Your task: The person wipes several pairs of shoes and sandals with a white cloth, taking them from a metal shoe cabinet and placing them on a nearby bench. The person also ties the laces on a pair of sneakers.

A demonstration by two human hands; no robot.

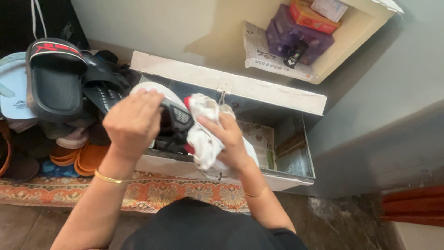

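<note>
My left hand grips a sneaker with a white sole, black mesh side and red trim, holding it over an open metal box. My right hand is closed on a crumpled white cloth pressed against the sneaker's side. Both wrists wear thin gold bangles. The sneaker's far end is hidden behind my hands and the cloth.
The grey metal box has its lid open and newspaper lining inside. A pile of sandals and a black slide lies at the left. A patterned rug is below. A wall niche holds purple and orange boxes.
</note>
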